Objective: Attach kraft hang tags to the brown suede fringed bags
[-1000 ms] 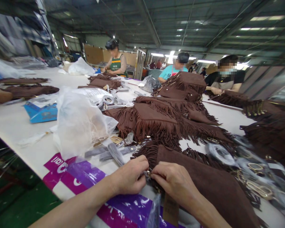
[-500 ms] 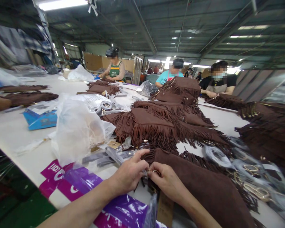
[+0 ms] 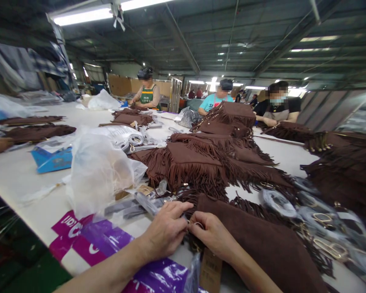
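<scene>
My left hand (image 3: 167, 228) and my right hand (image 3: 212, 232) meet at the left end of a dark brown fringed bag (image 3: 256, 236). A small thin metal ring (image 3: 198, 224) shows at the fingertips of my right hand, which pinches it. The fingers of my left hand are bent together against the same spot; what they hold is hidden. Below the hands hangs a brown cardboard tag (image 3: 211, 270) with a printed label. Beside it is a grey wrapped strip (image 3: 193, 270).
Brown fringed bags (image 3: 195, 158) are piled ahead on the white table (image 3: 27, 179). Wrapped straps with gold buckles (image 3: 329, 246) lie to the right. Leftward are a white plastic bag (image 3: 100, 175), a blue box (image 3: 53, 158) and purple packaging (image 3: 106, 236). Several co-workers (image 3: 146, 93) work around the table.
My left hand has dropped slightly, and its raised index finger is now lower and flatter. My right hand keeps its pinch at nearly the same place. The view has shifted slightly.
</scene>
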A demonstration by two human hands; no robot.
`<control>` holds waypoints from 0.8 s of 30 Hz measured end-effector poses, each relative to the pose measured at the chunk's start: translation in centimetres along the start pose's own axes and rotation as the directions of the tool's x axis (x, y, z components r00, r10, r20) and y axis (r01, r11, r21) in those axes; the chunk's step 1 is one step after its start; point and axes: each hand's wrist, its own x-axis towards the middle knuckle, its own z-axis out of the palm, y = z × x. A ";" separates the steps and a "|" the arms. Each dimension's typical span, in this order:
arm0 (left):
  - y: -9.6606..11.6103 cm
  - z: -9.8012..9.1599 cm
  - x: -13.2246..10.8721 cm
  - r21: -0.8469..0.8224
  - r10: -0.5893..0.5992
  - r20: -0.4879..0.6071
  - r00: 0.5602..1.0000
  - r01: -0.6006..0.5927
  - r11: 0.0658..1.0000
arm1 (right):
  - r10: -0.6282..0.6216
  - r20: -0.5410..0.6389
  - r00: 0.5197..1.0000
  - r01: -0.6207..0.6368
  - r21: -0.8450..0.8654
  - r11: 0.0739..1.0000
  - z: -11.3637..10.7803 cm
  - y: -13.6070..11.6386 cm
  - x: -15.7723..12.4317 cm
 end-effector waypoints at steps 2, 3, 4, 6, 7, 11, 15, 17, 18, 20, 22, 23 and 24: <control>0.1 -0.6 0.2 -0.155 -0.068 -0.043 0.997 0.060 0.986 | -0.006 0.024 1.000 0.005 0.030 1.000 -0.5 -0.1 -0.4; 0.2 -1.1 0.3 -0.242 -0.126 -0.064 0.990 0.107 0.964 | -0.005 0.047 0.999 0.001 0.070 0.998 -0.8 -0.1 -0.6; 0.3 -1.6 0.4 -0.323 -0.189 -0.080 0.979 0.154 0.934 | 0.000 0.073 0.997 -0.009 0.126 0.992 -1.1 0.0 -0.8; 0.3 -2.5 0.7 -0.438 -0.289 -0.103 0.952 0.217 0.872 | 0.015 0.115 0.993 -0.044 0.253 0.967 -1.3 0.0 -1.1; 0.3 -2.8 0.8 -0.474 -0.316 -0.111 0.942 0.229 0.850 | 0.023 0.127 0.992 -0.061 0.304 0.951 -1.3 0.0 -1.2; 0.1 -2.8 1.1 -0.538 -0.339 -0.112 0.934 0.230 0.811 | 0.004 0.030 1.000 -0.014 0.331 0.943 -0.1 -0.7 -1.2; 0.0 -2.2 1.2 -0.564 -0.349 -0.104 0.931 0.234 0.792 | -0.106 -0.129 0.986 0.135 0.239 0.962 0.9 -1.6 -0.9; 0.0 -2.0 1.2 -0.579 -0.360 -0.101 0.927 0.239 0.779 | -0.132 -0.145 0.980 0.162 0.212 0.964 1.1 -1.7 -0.8; 0.0 -2.0 1.2 -0.586 -0.362 -0.101 0.927 0.238 0.775 | -0.139 -0.143 0.980 0.168 0.211 0.963 1.2 -1.6 -0.8; -0.1 -1.9 1.2 -0.597 -0.364 -0.106 0.925 0.233 0.768 | -0.145 -0.136 0.980 0.172 0.216 0.961 1.2 -1.5 -0.8; -0.1 -1.9 1.3 -0.607 -0.364 -0.107 0.925 0.229 0.761 | -0.156 -0.130 0.979 0.182 0.219 0.959 1.2 -1.3 -0.8; -0.1 -1.9 1.4 -0.613 -0.363 -0.105 0.926 0.227 0.757 | -0.163 -0.129 0.978 0.188 0.216 0.958 1.2 -1.3 -0.8; -0.1 -1.9 1.4 -0.621 -0.362 -0.104 0.926 0.224 0.751 | -0.168 -0.131 0.977 0.193 0.212 0.958 1.3 -1.2 -0.7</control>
